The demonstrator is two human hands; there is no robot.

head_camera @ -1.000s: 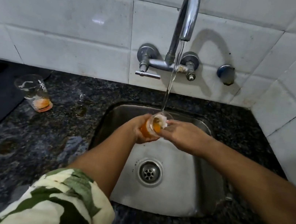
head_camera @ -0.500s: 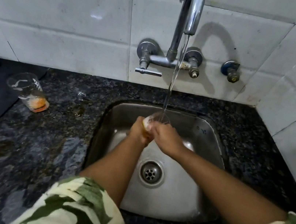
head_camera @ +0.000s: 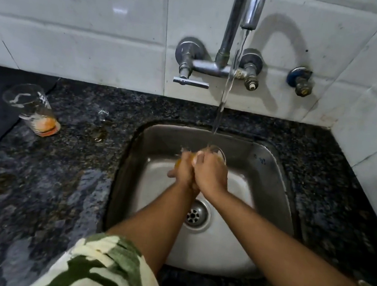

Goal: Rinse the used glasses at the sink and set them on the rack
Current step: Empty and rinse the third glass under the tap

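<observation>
Both hands clamp one glass (head_camera: 215, 151) over the sink (head_camera: 275, 180): left hand (head_camera: 184, 173) wraps it, right hand (head_camera: 211, 174) rubs the rim. We keep its mouth under the stream (head_camera: 222, 104). Second glass (head_camera: 32, 108) waits on the counter (head_camera: 56, 172).

Clear glass (head_camera: 218, 151) under running water over sink (head_camera: 274, 170); second, orange-dregged glass (head_camera: 32, 108) on counter.

Dark speckled granite counter (head_camera: 35, 193) — wet patches; white wall tiles (head_camera: 79, 16) behind; capped valve (head_camera: 300, 80) at right.
</observation>
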